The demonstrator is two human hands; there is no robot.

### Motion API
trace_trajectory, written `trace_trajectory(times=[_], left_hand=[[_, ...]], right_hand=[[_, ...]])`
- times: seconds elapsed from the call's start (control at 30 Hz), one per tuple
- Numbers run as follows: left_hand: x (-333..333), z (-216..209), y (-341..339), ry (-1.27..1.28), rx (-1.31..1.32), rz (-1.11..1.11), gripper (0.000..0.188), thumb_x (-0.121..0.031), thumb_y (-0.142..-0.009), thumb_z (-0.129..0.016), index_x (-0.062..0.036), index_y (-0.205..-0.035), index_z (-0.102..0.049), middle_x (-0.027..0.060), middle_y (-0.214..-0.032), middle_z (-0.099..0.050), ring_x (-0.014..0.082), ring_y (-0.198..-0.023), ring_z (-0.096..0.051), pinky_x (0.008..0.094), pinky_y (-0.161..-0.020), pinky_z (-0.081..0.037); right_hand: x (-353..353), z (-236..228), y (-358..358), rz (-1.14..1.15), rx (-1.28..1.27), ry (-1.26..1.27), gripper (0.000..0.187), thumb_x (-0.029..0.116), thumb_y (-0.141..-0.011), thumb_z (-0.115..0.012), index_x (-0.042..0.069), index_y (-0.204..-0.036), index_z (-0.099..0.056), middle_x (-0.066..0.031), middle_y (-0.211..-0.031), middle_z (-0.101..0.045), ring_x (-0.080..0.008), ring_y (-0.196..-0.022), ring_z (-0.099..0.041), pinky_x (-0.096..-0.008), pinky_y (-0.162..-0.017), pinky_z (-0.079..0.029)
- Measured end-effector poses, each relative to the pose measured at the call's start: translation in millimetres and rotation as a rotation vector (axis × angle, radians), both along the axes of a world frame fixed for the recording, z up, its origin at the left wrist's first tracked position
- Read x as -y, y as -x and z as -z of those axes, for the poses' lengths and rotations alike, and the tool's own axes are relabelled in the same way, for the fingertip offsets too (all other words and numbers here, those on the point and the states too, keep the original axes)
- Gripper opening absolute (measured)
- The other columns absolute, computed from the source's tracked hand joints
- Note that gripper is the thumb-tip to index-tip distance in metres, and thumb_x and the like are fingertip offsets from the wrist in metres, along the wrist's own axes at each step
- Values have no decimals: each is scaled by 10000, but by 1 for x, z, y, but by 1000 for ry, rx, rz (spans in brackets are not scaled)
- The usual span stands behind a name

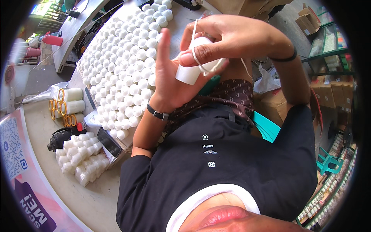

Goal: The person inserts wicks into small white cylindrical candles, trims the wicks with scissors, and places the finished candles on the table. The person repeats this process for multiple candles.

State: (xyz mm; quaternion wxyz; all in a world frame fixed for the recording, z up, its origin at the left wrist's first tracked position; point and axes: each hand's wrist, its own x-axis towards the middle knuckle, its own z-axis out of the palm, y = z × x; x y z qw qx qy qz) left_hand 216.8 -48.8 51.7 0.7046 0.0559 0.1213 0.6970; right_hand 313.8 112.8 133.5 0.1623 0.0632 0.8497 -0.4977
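A smooth white cylinder (188,75) is held in front of my body, its lower end showing below my right thumb. My left hand (172,79), with a dark watch on its wrist, cradles the cylinder against the palm. The left thumb points up, and the other fingers pass behind the cylinder. Over it curls my right hand (216,40), thumb and fingers bent together. A thin white cord (196,58) loops over the right thumb and fingers and hangs beside the cylinder. The fingers partly hide the cylinder's upper part.
Rows of white round-topped pieces (123,65) cover the table to my left. Nearer are wrapped bundles of white pieces (83,154), a dark phone (109,141), a black bottle (62,137) and gold-ringed rolls (71,106). At right are cardboard boxes (332,92), shelves and a green stool (328,160).
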Motion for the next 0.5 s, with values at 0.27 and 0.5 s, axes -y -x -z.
trace_trajectory(times=[0.27, 0.5], left_hand=[[-7, 21, -9, -102, 18, 14, 708, -538, -1002, -464, -109, -1523, -249, 183, -1415, -471, 371, -1276, -537, 492, -993, -544], [-7, 33, -7, 112, 64, -85, 566, -358, -995, -564, -119, -1456, -336, 173, -1346, -536, 301, -1264, -559, 403, -1062, -496]], right_hand=[[-14, -50, 10, -94, 126, -64, 525, 452, -1054, -434, -17, -1046, -671, -67, -805, -671, -138, -745, -593, -295, -696, -493], [-6, -74, -13, -99, -149, -277, 274, 220, -939, -627, -36, -967, -720, -136, -814, -711, -200, -734, -664, -307, -692, -521]])
